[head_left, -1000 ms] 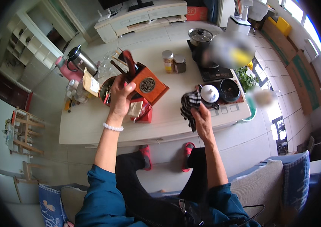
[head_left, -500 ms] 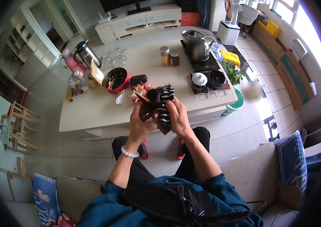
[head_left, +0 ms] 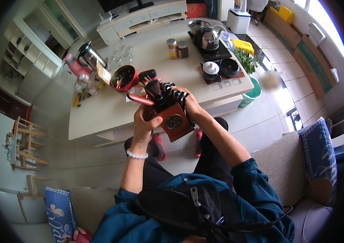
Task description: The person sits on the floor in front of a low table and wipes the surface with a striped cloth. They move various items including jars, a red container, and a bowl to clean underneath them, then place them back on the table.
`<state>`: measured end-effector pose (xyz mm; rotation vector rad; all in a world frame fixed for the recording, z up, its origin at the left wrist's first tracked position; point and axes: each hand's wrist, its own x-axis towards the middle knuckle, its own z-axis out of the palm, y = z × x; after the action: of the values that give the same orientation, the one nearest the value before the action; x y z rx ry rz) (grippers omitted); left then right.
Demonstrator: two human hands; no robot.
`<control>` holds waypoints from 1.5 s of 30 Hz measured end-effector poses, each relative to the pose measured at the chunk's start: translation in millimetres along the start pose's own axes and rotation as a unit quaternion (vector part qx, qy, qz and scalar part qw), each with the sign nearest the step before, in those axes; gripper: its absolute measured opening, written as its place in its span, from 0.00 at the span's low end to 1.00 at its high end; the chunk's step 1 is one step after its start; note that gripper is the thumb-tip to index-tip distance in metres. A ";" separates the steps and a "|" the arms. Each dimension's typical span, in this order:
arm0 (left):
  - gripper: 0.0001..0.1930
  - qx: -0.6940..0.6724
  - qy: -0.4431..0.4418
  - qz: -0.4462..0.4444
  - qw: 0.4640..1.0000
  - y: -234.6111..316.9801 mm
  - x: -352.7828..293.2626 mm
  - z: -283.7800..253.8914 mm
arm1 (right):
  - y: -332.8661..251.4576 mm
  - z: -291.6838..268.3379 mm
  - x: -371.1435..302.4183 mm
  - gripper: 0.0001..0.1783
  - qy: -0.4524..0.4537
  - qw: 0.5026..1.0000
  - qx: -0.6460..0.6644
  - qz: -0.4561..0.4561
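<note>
Over the near edge of the table I hold a reddish-brown wooden box (head_left: 176,124) with a round metal medallion on its front. My left hand (head_left: 144,120) grips its left side, thumb toward the front, other fingers partly hidden. A dark-bristled brush (head_left: 154,88) stands up from the open top, with thin wooden sticks behind it. Beside the brush, a rounded reddish wooden piece (head_left: 140,99) juts out to the left above my left hand. My right hand (head_left: 191,102) is closed on a black-and-white striped cloth (head_left: 175,94) against the box's right side.
On the long pale table (head_left: 95,119) stand a red bowl (head_left: 133,84), glasses (head_left: 121,56), a steel jug (head_left: 92,56), a pink jug (head_left: 75,65) and two jars (head_left: 172,49). A kettle (head_left: 210,39) and a lidded white cup (head_left: 210,68) are at the right. A green bucket (head_left: 251,96) sits beside the table.
The box has turned so its medallion front faces up toward me. My right hand has shifted along the striped cloth, and the brush and reddish piece show more clearly.
</note>
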<state>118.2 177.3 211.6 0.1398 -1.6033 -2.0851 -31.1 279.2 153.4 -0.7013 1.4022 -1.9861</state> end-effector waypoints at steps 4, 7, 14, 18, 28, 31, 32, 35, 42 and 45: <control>0.29 0.009 0.027 0.004 1.000 -0.7 -1.7 -13.3 | -19.4 13.9 -29.8 0.20 0.002 0.998 -0.023 0.050; 0.28 0.022 0.025 0.006 0.999 -1.7 0.4 -9.4 | -25.1 -0.8 -38.2 0.18 -0.071 0.995 -0.074 -0.006; 0.25 0.046 0.031 0.026 0.998 3.4 5.2 2.5 | -24.7 0.5 -75.8 0.15 0.054 0.988 -0.106 -0.100; 0.24 0.058 0.081 0.035 0.994 2.6 11.1 6.0 | -9.9 9.5 -93.8 0.13 0.139 0.940 -0.221 -0.219; 0.28 0.022 0.115 0.105 0.988 -8.2 2.3 51.4 | -28.6 26.2 -57.2 0.14 0.176 0.934 0.310 -0.041; 0.29 0.035 0.065 0.087 0.993 0.5 1.9 56.2 | -22.3 11.3 -47.3 0.16 0.146 0.939 0.311 -0.018; 0.30 0.038 0.048 0.077 0.995 3.9 -0.2 53.9 | -23.6 9.7 -47.3 0.16 0.143 0.940 0.308 0.003; 0.36 0.084 -0.007 0.035 0.996 5.0 8.9 16.6 | -24.6 1.2 -41.2 0.18 0.105 0.936 0.329 0.069; 0.35 0.141 -0.078 0.038 0.986 3.8 27.8 -15.4 | -27.9 -5.9 -25.2 0.18 0.028 0.947 0.254 0.193; 0.31 0.120 -0.051 0.021 0.991 -5.3 25.4 -15.7 | -13.8 -7.7 -11.6 0.16 0.041 0.970 0.185 0.150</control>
<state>100.4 153.1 207.5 0.0828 -1.8997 -1.8883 -31.1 296.2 163.3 -0.2272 1.0628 -1.9684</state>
